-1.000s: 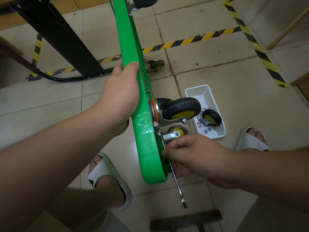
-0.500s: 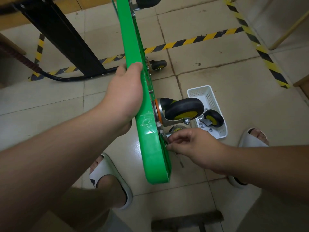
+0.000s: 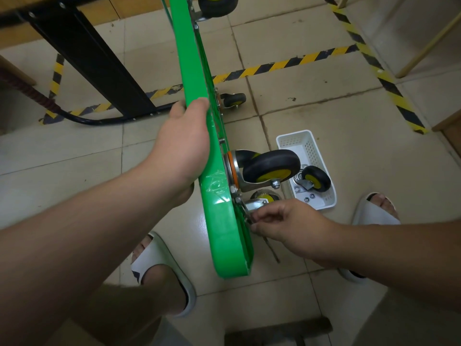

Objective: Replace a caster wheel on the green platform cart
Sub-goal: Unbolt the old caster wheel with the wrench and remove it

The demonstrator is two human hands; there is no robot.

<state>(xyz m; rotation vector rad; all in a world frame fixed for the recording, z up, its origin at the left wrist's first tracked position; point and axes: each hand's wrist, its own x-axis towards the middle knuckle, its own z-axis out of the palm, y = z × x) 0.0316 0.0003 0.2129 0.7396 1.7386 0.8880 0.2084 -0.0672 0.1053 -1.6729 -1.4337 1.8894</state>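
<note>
Tiled floor (image 3: 324, 116) below; left grip (image 3: 184, 146) clasps the green cart (image 3: 225, 236), right grip (image 3: 287, 226) pinches a fastener (image 3: 250, 221) beside it. Slack pinching could drop the fastener; a loosened clasp could topple the cart.

Left hand (image 3: 184, 148) curled in a grip, right hand (image 3: 287, 226) pinching, both forearms outstretched

You stand on a floor of pale tiles (image 3: 324, 116). A strip of yellow and black tape (image 3: 287, 63) runs across it, and a second strip (image 3: 388, 83) goes down the right side. At the upper left a black desk leg (image 3: 94, 61) slants down to the floor, with a black cable (image 3: 94, 121) curving by its foot. You wear white slippers, the left slipper (image 3: 159, 265) and the right slipper (image 3: 374, 211). A light wooden leg (image 3: 429, 47) leans at the far right.
</note>
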